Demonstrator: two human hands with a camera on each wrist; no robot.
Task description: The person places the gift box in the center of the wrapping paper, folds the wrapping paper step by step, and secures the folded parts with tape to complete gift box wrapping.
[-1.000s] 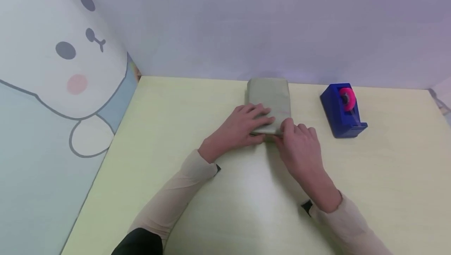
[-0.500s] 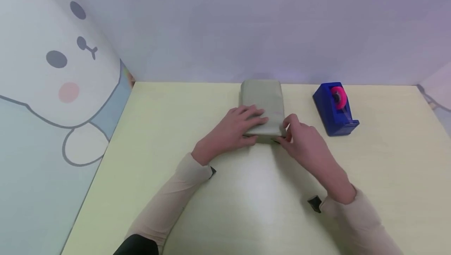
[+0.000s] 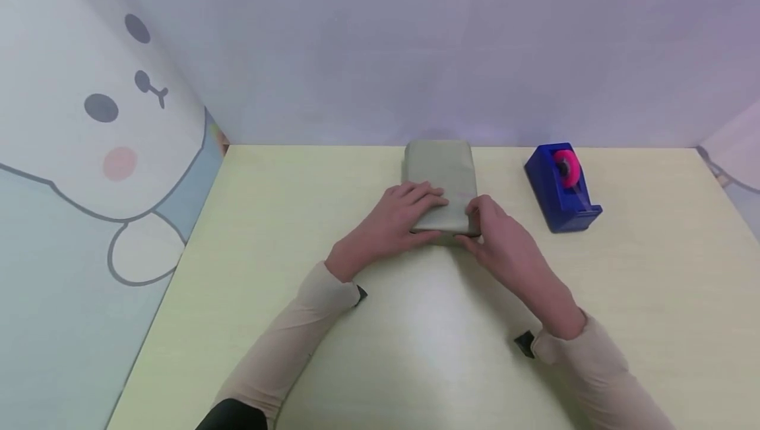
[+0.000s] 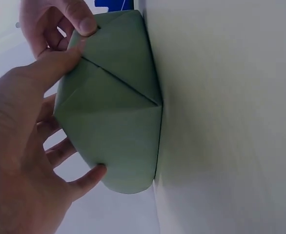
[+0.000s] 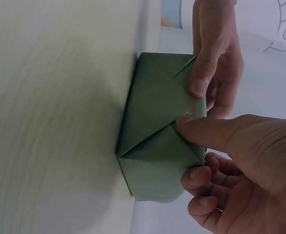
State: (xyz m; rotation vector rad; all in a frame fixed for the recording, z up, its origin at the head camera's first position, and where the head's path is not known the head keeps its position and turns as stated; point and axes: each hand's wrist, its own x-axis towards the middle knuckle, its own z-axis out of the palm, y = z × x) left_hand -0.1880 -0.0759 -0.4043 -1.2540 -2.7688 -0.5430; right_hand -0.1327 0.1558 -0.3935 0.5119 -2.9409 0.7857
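- Wrapped package (image 3: pixel 439 161): is showing plain muted green, reading as grey-green in the head view and deeper green in both wrist views.
- Tape dispenser (image 3: pixel 549 196): is displaying solid dark blue; its tape roll (image 3: pixel 574 169) is standing out in hot pink.
- Bench (image 3: pixel 309 192): is presenting pale creamy yellow with faint streaky grain.
- Sleeves (image 3: pixel 291 331): are showing plain pale beige, black tabs (image 3: pixel 524 343) marking the cuffs.
- Back wall (image 3: pixel 380 41): is carrying plain lavender-grey.
- Side panel (image 3: pixel 47 298): is bearing light blue, plus a white cartoon animal (image 3: pixel 59 41) with grey outlines and pink cheek.
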